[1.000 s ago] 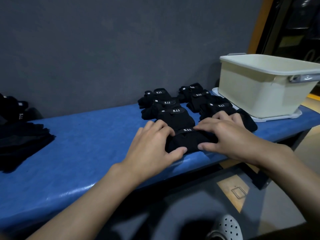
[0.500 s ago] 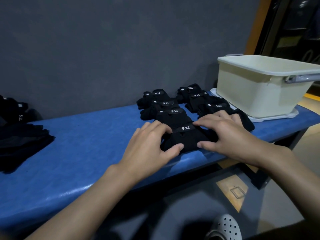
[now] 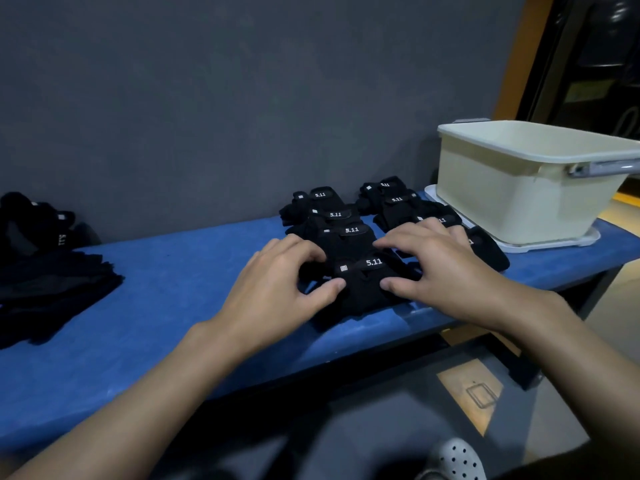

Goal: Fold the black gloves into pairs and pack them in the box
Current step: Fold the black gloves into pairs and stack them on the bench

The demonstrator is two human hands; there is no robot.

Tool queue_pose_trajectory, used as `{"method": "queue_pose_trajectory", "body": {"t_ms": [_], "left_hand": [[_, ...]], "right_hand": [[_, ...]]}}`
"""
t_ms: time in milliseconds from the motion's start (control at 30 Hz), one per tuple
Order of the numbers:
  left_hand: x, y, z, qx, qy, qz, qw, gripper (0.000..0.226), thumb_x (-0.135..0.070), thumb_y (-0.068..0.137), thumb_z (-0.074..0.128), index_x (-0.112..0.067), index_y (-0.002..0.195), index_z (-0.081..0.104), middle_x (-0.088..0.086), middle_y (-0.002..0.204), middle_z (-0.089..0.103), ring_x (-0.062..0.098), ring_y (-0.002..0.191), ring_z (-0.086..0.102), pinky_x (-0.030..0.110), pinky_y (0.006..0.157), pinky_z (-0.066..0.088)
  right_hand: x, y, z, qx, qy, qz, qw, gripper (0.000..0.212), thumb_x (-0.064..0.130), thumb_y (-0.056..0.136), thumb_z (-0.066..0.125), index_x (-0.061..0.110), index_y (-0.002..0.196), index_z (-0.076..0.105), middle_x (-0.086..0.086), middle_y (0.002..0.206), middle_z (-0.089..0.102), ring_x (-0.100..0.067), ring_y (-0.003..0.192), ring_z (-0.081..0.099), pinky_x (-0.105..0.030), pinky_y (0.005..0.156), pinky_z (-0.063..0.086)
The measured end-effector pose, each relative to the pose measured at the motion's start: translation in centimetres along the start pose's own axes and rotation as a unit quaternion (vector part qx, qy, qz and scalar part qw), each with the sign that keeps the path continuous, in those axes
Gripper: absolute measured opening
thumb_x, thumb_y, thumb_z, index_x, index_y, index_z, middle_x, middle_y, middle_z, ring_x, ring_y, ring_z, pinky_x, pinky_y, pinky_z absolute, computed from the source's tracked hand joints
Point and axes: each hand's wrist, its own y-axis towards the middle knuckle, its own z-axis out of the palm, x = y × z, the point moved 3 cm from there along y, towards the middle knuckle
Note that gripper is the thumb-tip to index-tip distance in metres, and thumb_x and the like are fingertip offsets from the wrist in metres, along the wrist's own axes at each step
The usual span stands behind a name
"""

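A folded pair of black gloves (image 3: 365, 285) with a white 5.11 label lies near the front edge of the blue bench (image 3: 166, 306). My left hand (image 3: 277, 289) grips its left side with curled fingers and thumb. My right hand (image 3: 440, 268) grips its right side the same way. Behind it, several folded glove pairs (image 3: 332, 216) lie in two rows toward the wall. The cream plastic box (image 3: 519, 195) stands at the bench's right end, to the right of the rows; its inside is hidden.
A heap of loose black gloves (image 3: 45, 268) lies at the bench's left end. The grey wall (image 3: 242, 98) runs right behind the bench. The box sits on a white lid (image 3: 554, 242). A grey perforated shoe (image 3: 453, 459) shows on the floor below.
Both hands have drawn slightly apart on the front glove pair, uncovering its 5.11 label. The pair has stayed at the bench's front edge.
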Motion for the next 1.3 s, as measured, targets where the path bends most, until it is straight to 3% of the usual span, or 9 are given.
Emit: {"method": "queue_pose_trajectory", "body": {"t_ms": [167, 300, 400, 500, 667, 800, 933, 1167, 1300], "left_hand": [[3.1, -0.5, -5.3, -0.013, 0.041, -0.052, 0.998, 0.036, -0.063, 0.082, 0.060, -0.033, 0.101, 0.063, -0.021, 0.097, 0.056, 0.002, 0.098, 0.053, 0.027, 0.085, 0.042], [6.8, -2.5, -9.9, -0.046, 0.074, -0.093, 0.992, 0.040, -0.068, 0.079, 0.053, -0.034, 0.098, 0.063, -0.020, 0.094, 0.057, 0.003, 0.095, 0.056, 0.030, 0.082, 0.045], [9.9, -5.0, -13.4, -0.075, 0.088, -0.137, 0.984, 0.026, -0.051, 0.085, 0.062, -0.029, 0.098, 0.066, -0.019, 0.092, 0.057, 0.003, 0.085, 0.056, 0.033, 0.079, 0.047], [12.9, -7.7, -17.1, -0.109, 0.108, -0.168, 0.974, 0.012, -0.031, 0.089, 0.066, -0.023, 0.098, 0.069, -0.013, 0.095, 0.062, 0.012, 0.093, 0.061, 0.036, 0.086, 0.050], [15.4, -10.9, -22.0, -0.171, 0.118, -0.214, 0.954, 0.011, -0.018, 0.089, 0.064, -0.020, 0.098, 0.070, -0.006, 0.097, 0.066, 0.014, 0.093, 0.061, 0.030, 0.083, 0.046], [16.3, -11.0, -23.2, -0.164, 0.136, -0.226, 0.951, 0.011, -0.018, 0.089, 0.063, -0.019, 0.099, 0.070, -0.005, 0.097, 0.065, 0.013, 0.093, 0.059, 0.025, 0.078, 0.040], [17.9, -11.3, -23.0, -0.113, 0.130, -0.244, 0.954, 0.012, -0.022, 0.090, 0.062, -0.023, 0.100, 0.068, -0.008, 0.097, 0.065, 0.013, 0.094, 0.059, 0.033, 0.087, 0.048], [20.9, -12.2, -22.3, -0.038, 0.138, -0.265, 0.954, 0.024, -0.033, 0.091, 0.061, -0.029, 0.114, 0.064, -0.012, 0.111, 0.055, 0.015, 0.112, 0.055, 0.042, 0.098, 0.047], [21.8, -12.5, -22.2, -0.020, 0.137, -0.264, 0.954, 0.032, -0.034, 0.092, 0.062, -0.026, 0.123, 0.060, -0.009, 0.119, 0.055, 0.015, 0.118, 0.053, 0.041, 0.101, 0.046]], "right_hand": [[2.7, 2.6, 0.5, 0.005, 0.025, -0.040, 0.999, 0.045, 0.049, 0.083, 0.067, 0.038, 0.126, 0.058, 0.029, 0.120, 0.050, 0.000, 0.113, 0.033, -0.029, 0.089, 0.018], [7.1, 5.8, 2.5, 0.015, 0.051, -0.090, 0.994, 0.037, 0.045, 0.087, 0.065, 0.037, 0.123, 0.060, 0.027, 0.122, 0.052, -0.001, 0.117, 0.035, -0.028, 0.093, 0.019], [11.3, 8.2, 4.7, 0.037, 0.075, -0.130, 0.988, 0.032, 0.044, 0.090, 0.062, 0.036, 0.121, 0.061, 0.024, 0.121, 0.055, -0.004, 0.118, 0.039, -0.028, 0.094, 0.021], [15.9, 10.3, 7.5, 0.080, 0.120, -0.162, 0.976, 0.029, 0.040, 0.092, 0.060, 0.036, 0.122, 0.060, 0.025, 0.119, 0.055, -0.003, 0.119, 0.039, -0.026, 0.096, 0.022], [22.5, 12.5, 11.4, 0.128, 0.141, -0.201, 0.961, 0.030, 0.036, 0.093, 0.059, 0.034, 0.123, 0.059, 0.020, 0.124, 0.055, -0.006, 0.120, 0.039, -0.029, 0.101, 0.025], [26.1, 13.6, 12.9, 0.141, 0.167, -0.208, 0.953, 0.032, 0.035, 0.093, 0.060, 0.034, 0.125, 0.058, 0.018, 0.126, 0.051, -0.007, 0.120, 0.039, -0.031, 0.105, 0.026], [28.4, 14.6, 13.7, 0.152, 0.184, -0.202, 0.950, 0.033, 0.033, 0.093, 0.061, 0.033, 0.126, 0.058, 0.015, 0.129, 0.046, -0.009, 0.122, 0.038, -0.034, 0.108, 0.026], [29.5, 16.0, 15.2, 0.184, 0.185, -0.143, 0.955, 0.038, 0.035, 0.094, 0.059, 0.036, 0.132, 0.053, -0.001, 0.155, 0.027, -0.017, 0.143, 0.021, -0.043, 0.117, 0.019], [29.4, 16.3, 16.0, 0.194, 0.182, -0.126, 0.956, 0.038, 0.036, 0.094, 0.059, 0.036, 0.131, 0.053, 0.002, 0.152, 0.033, -0.017, 0.139, 0.027, -0.044, 0.116, 0.021]]}}
